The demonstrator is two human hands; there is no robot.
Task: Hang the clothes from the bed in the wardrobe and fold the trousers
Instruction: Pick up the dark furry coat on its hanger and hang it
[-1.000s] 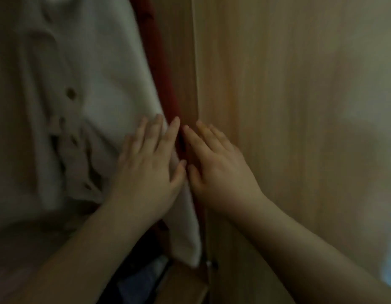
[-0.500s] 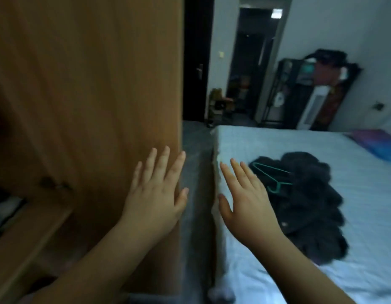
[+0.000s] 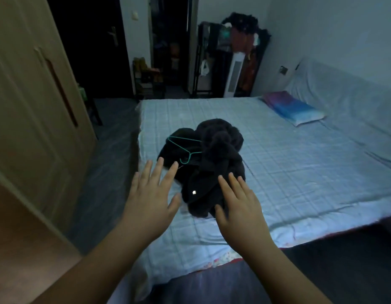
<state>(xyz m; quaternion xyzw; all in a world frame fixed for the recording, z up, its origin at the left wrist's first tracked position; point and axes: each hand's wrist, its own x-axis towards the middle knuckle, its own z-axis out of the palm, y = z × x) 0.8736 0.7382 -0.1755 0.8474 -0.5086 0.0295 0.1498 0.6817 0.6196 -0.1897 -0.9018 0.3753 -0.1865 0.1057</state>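
A heap of black clothes (image 3: 214,154) lies on the bed (image 3: 299,163) with its pale blue checked sheet. A thin teal wire hanger (image 3: 185,149) rests on top of the heap. My left hand (image 3: 150,200) and my right hand (image 3: 240,205) are both stretched out flat, fingers straight and spread, holding nothing. They hover in front of the near side of the heap, the left over its left edge, the right over its right edge. The wooden wardrobe (image 3: 34,119) stands at the left, its door with a long dark handle slot.
A pink and blue pillow (image 3: 293,109) lies at the bed's far right. A dark floor strip (image 3: 111,163) runs between wardrobe and bed. At the back stand a dark doorway, a small shelf (image 3: 148,77) and a loaded clothes rack (image 3: 234,53).
My view has swung from the inside of the wardrobe, where both hands touched a white garment and the door edge, round to the bed. Both hands now reach toward the black heap.
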